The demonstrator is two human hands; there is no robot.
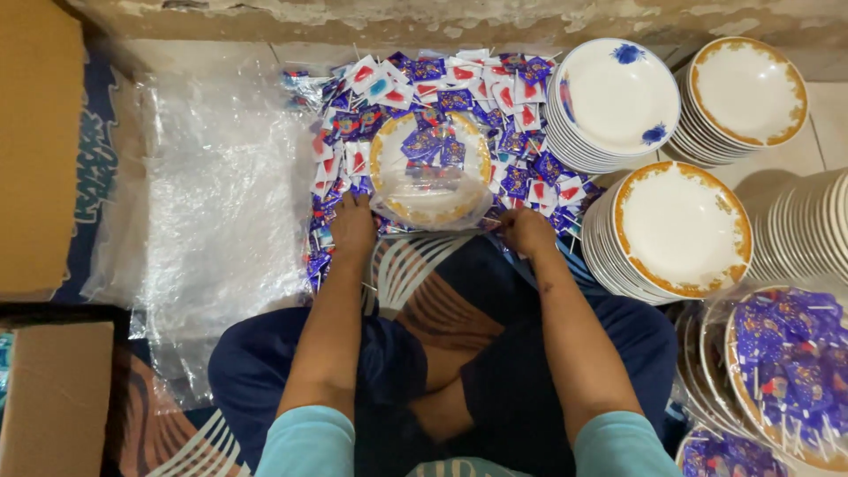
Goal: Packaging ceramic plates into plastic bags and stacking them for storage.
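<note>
A gold-rimmed white plate [430, 163] with small blue and red packets on it sits inside a clear plastic bag [433, 203], on top of a spread of many more packets [521, 132]. My left hand [353, 227] rests at the bag's lower left edge with fingers closed on the plastic. At the bag's lower right edge, my right hand [525, 231] pinches the plastic too. I sit cross-legged on a patterned mat, both forearms stretched forward.
Stacks of plates stand to the right: a blue-flowered stack [614, 102] and gold-rimmed stacks [746, 88] [680, 230]. Bagged filled plates [786, 371] lie at lower right. A pile of clear plastic bags [221, 203] lies left, beside cardboard boxes [40, 141] [53, 397].
</note>
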